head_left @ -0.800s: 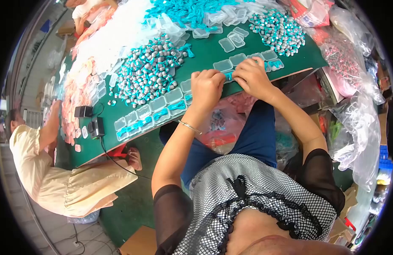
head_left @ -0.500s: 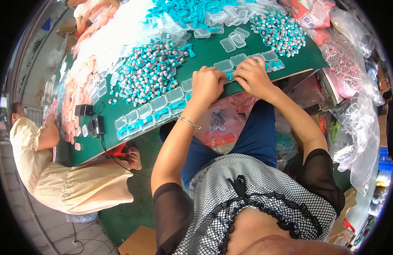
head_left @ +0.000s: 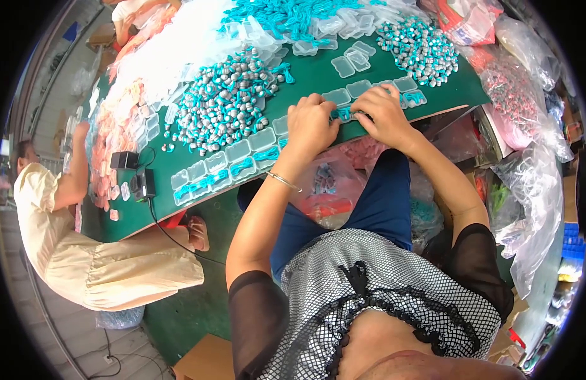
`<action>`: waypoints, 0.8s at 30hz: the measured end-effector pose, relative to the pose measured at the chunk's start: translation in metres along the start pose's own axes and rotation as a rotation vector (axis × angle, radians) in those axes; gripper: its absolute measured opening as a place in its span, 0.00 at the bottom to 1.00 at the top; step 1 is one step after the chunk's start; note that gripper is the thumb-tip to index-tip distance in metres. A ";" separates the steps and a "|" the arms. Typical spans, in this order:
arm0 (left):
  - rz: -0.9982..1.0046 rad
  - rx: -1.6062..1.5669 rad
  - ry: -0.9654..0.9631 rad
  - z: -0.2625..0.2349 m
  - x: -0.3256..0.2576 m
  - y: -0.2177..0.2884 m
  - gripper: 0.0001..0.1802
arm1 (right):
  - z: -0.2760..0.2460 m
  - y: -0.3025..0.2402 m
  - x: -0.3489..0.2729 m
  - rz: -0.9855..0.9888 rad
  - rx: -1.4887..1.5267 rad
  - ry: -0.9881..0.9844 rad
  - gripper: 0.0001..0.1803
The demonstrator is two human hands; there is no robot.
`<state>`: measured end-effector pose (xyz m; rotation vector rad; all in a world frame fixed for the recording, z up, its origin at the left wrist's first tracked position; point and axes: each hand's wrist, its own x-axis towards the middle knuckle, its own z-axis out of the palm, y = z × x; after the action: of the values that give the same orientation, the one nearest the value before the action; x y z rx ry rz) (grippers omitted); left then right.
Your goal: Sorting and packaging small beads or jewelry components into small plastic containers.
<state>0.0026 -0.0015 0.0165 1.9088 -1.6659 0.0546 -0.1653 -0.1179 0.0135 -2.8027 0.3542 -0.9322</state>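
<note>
Green table (head_left: pixel 312 75) bears clear boxes (head_left: pixel 336 97) at the hands (head_left: pixel 312 125), a blurrily printed bag (head_left: pixel 469 22) beyond.

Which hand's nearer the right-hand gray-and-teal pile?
Right. The right hand is below and slightly left of the pile in view; the left hand is lower and much farther left.

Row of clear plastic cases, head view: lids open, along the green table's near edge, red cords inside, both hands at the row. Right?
Not red: the visible cords inside are teal, as the head view shows. The rest stands: the clear plastic cases lie lids open along the green table's near edge, left hand and right hand at the row.
</note>
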 end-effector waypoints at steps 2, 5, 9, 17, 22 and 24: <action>-0.009 0.035 -0.063 -0.001 0.001 0.001 0.13 | -0.001 0.000 0.000 0.003 -0.021 -0.011 0.07; -0.012 0.010 -0.088 -0.003 0.001 0.000 0.15 | -0.001 0.002 -0.001 -0.020 -0.048 -0.038 0.07; -0.016 0.024 0.055 -0.015 0.012 -0.023 0.16 | -0.008 0.009 0.001 -0.006 -0.039 -0.008 0.07; 0.004 0.755 0.110 -0.016 0.044 -0.083 0.06 | -0.028 0.031 0.002 0.100 -0.045 0.061 0.04; 0.085 0.668 0.198 -0.023 0.040 -0.082 0.05 | -0.043 0.091 0.006 0.243 0.085 0.289 0.04; -0.021 0.537 0.102 -0.023 0.042 -0.075 0.05 | -0.048 0.127 0.000 0.381 -0.047 0.306 0.05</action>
<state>0.0879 -0.0255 0.0220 2.2573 -1.6744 0.6376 -0.2158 -0.2431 0.0219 -2.4916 0.9226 -1.2608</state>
